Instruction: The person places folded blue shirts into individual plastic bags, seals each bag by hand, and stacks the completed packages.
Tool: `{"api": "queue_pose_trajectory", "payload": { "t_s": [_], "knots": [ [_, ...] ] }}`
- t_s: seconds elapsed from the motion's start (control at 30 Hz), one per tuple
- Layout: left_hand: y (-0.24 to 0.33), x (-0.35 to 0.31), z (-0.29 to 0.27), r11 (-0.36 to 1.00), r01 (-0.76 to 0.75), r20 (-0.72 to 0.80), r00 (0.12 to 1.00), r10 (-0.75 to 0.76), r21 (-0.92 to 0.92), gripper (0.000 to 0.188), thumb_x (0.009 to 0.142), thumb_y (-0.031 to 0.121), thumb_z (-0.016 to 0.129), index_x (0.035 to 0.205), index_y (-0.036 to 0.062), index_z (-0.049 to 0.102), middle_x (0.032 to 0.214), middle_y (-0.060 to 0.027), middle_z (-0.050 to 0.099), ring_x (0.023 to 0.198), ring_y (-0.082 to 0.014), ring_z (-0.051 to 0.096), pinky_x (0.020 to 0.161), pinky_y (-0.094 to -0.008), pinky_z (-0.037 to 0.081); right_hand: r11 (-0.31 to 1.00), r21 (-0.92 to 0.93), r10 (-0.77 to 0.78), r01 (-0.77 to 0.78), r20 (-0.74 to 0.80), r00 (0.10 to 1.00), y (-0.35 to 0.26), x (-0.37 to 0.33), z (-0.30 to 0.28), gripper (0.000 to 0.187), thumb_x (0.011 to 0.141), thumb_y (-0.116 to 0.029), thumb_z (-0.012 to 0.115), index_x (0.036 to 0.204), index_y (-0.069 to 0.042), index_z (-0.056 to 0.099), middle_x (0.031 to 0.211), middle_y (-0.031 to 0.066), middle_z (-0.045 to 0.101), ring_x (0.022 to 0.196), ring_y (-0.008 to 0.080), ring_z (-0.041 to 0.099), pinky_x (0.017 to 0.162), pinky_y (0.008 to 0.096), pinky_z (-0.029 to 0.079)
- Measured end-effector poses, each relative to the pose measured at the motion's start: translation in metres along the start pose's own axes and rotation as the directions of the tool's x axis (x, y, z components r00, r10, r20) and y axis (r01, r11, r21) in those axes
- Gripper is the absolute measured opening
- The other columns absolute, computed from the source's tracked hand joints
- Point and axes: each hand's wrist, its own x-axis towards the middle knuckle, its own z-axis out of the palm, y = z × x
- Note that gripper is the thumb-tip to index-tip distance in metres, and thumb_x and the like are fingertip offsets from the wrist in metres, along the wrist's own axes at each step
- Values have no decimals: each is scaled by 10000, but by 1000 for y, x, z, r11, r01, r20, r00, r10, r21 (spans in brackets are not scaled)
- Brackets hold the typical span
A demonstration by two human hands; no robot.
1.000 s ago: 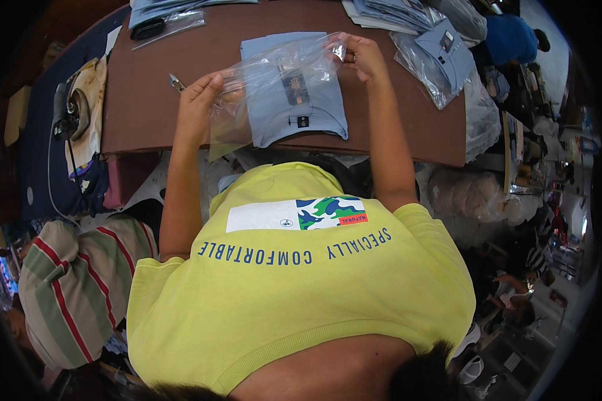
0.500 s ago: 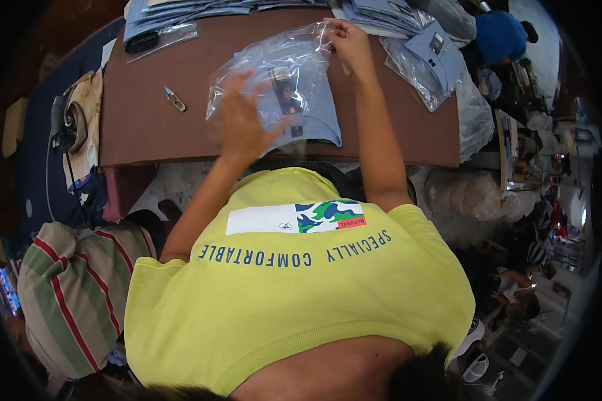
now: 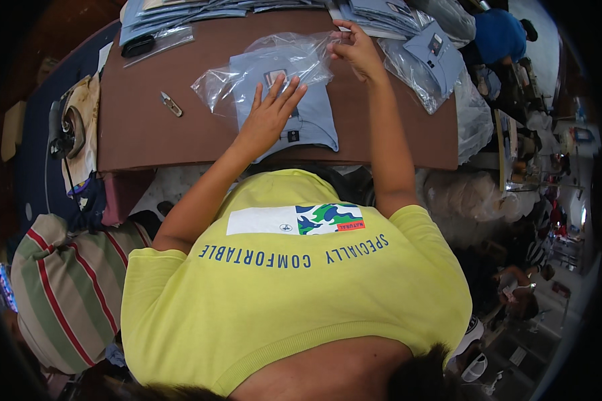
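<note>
Folded lt-blue shirt (image 3: 318, 110) lies flat on brown table (image 3: 137, 137), near the wearer's edge, collar end toward wearer. Small blk label (image 3: 293, 136) at the neck; dark tag (image 3: 275, 75) farther up, partly behind fingers. Clear plastic bag (image 3: 214, 87) spreads loose & crumpled over shirt's far part, sticking out past its L side; can't tell if any of shirt is inside.

L hand (image 3: 269, 113) is open, palm down, fingers spread over shirt's L-middle, tips by the tag. R hand (image 3: 356, 53) is raised at bag's R edge, index finger out, others bent; plastic reaches thumb/fingertips, but can't tell if it's pinched.

L of bag, apart: small metal snips (image 3: 171, 104). Far L corner: blk object (image 3: 138, 46) w/ flat clear packet (image 3: 170, 43) just beside it, both near a stack of blue shirts (image 3: 187, 13). Far R: 2nd stack (image 3: 381, 12), & near it another folded shirt (image 3: 438, 50) w/ clear plastic around/under it.

Off table's L side: iron (image 3: 73, 130) on a stained cloth. Wearer has yellow T-shirt (image 3: 301, 287). Top R, person in blue top (image 3: 498, 37), well apart.
</note>
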Motion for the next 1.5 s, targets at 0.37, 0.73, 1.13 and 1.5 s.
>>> {"api": "queue_pose_trajectory", "payload": {
  "t_s": [0.37,0.73,1.13,1.5],
  "knots": [
    [-11,-17,15,981,-40,213,977,-1,187,636,867,42,485,1445,144,239,1505,-58,225,1395,-256,180,1106,-516,143,966,-253,-41,45,19,999,-19,20,-59,588,754,-54,661,1302,-122,458,1102,104,558,795,193,588,684,304,497],
    [-61,111,-52,-264,275,364,845,-393,-924,686,852,507,547,1341,51,395,1338,-188,446,1261,-306,413,1045,-408,327,7,-725,-684,688,499,533,-80,-27,17,505,790,-31,642,1251,-194,519,1013,27,606,751,152,594,664,236,467],
    [-64,98,-70,-421,-217,-35,916,-400,-880,488,850,288,497,1261,25,477,1410,-233,329,1332,-432,254,1100,-502,221,817,483,175,-316,315,933,18,-38,34,749,896,-659,262,1271,-40,455,1172,158,587,991,237,609,845,348,474],
    [-91,35,-49,-367,-153,-4,926,-378,-917,232,805,213,552,940,32,603,1227,-228,519,1178,-375,469,1033,-499,329,519,757,138,-397,384,913,52,13,63,345,883,-217,605,1171,-36,546,969,99,646,966,271,613,873,432,490]
  ]
}}
